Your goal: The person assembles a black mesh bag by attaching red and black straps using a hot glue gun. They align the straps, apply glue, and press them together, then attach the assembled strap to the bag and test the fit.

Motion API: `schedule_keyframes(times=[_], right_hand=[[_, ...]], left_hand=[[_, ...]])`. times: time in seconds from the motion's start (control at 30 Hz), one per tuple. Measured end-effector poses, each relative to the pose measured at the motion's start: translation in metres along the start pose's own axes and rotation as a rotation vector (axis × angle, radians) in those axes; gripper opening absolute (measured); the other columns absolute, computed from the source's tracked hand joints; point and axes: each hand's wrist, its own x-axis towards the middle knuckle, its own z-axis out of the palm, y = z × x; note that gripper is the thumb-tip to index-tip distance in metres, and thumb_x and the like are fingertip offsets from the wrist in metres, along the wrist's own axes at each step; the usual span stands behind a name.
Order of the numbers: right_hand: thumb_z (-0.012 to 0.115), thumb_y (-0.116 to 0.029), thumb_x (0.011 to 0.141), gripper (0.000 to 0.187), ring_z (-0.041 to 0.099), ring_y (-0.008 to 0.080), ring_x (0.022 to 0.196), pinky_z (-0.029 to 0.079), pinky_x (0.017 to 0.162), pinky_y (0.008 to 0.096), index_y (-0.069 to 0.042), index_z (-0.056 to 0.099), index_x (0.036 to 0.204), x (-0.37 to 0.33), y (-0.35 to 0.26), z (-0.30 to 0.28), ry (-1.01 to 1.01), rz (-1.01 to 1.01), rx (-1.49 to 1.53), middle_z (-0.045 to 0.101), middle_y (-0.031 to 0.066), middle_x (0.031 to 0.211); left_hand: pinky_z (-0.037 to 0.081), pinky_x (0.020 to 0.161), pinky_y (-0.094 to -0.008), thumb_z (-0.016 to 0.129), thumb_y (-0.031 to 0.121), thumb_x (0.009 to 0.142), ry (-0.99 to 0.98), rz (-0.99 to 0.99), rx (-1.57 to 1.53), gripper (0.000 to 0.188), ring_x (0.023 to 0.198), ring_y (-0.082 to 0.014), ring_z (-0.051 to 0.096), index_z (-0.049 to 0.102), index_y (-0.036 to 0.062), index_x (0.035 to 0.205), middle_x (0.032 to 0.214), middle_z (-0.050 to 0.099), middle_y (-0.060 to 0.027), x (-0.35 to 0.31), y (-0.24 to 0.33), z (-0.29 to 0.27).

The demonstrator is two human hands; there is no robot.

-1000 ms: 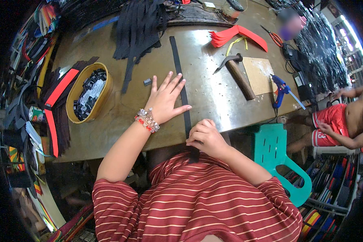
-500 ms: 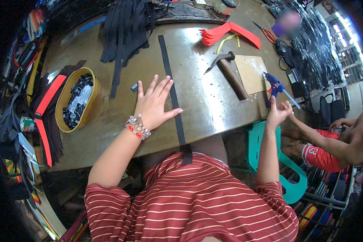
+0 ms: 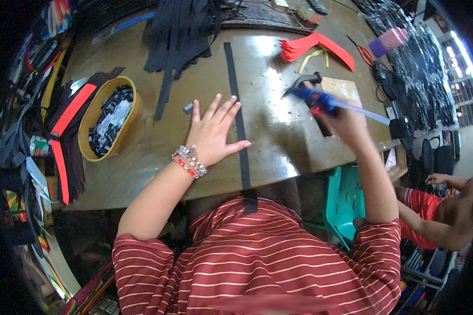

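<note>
My left hand (image 3: 214, 131) lies flat on the table with fingers spread, its fingertips and thumb touching a black strap (image 3: 239, 122). That strap runs toward me and hangs over the near edge onto my shirt. A blue glue gun (image 3: 316, 98), with a pale glue stick (image 3: 372, 116) jutting from its back, is gripped in my right hand (image 3: 350, 127). The gun is in the air, slightly blurred, right of the strap. Behind it a hammer (image 3: 309, 79) and a tan board (image 3: 347, 90) are partly hidden. Beside my left fingers sits a small dark tag (image 3: 188, 108).
A yellow tub (image 3: 136, 115) of small black pieces stands left, near red strips (image 3: 79, 107). Black straps (image 3: 176, 42) pile at the back. Red folded strips (image 3: 320, 44), orange-handled scissors (image 3: 363, 54) and a purple-pink bottle (image 3: 388, 42) lie right. A person (image 3: 452, 210) sits beyond a green chair (image 3: 344, 205).
My right hand has lifted the glue gun off the tan board and brought it left, over the hammer. My left hand stays flat by the strap. The view has shifted slightly.
</note>
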Motion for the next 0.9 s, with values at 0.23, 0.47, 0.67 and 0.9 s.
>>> schedule_keyframes(times=[0.23,0.47,0.67,0.9], right_hand=[[0.078,-0.036,0.066,0.037,0.055,0.026,0.066,0.045,0.059,0.0363,-0.006,0.067,0.084,0.005,-0.046,0.045,-0.046,-0.214,0.008,0.051,0.0096,0.076],[0.07,-0.053,0.07,0.052,0.06,0.0327,0.072,0.049,0.066,0.0405,-0.001,0.064,0.075,0.022,-0.049,0.055,-0.098,-0.147,-0.086,0.056,0.0172,0.08],[0.065,-0.047,0.076,0.048,0.063,0.0317,0.074,0.052,0.066,0.041,0.0,0.066,0.082,0.021,-0.052,0.044,-0.13,-0.33,-0.242,0.06,0.0186,0.085],[0.061,-0.035,0.086,0.034,0.063,0.0243,0.086,0.046,0.077,0.035,-0.005,0.065,0.1,-0.041,0.106,0.019,0.877,0.75,0.3,0.066,0.0161,0.092]], left_hand=[[0.009,0.107,-0.0613,0.055,0.069,0.071,0.018,-0.021,-0.047,0.105,0.136,-0.0275,0.025,0.011,0.0087,0.145,0.143,0.035,-0.0083,0.001,0.0,0.001],[0.008,0.108,-0.0583,0.058,0.068,0.069,-0.012,-0.046,-0.06,0.107,0.137,-0.0274,0.024,0.013,0.0077,0.145,0.147,0.028,-0.009,0.001,0.001,-0.001],[0.009,0.108,-0.0591,0.059,0.068,0.068,-0.007,-0.022,-0.005,0.109,0.136,-0.0278,0.025,0.012,0.007,0.145,0.146,0.03,-0.0109,0.004,0.003,-0.003],[0.006,0.107,-0.0604,0.058,0.066,0.071,-0.029,-0.011,-0.024,0.105,0.137,-0.029,0.021,0.011,0.0076,0.145,0.149,0.023,-0.0087,0.002,0.001,-0.003]])
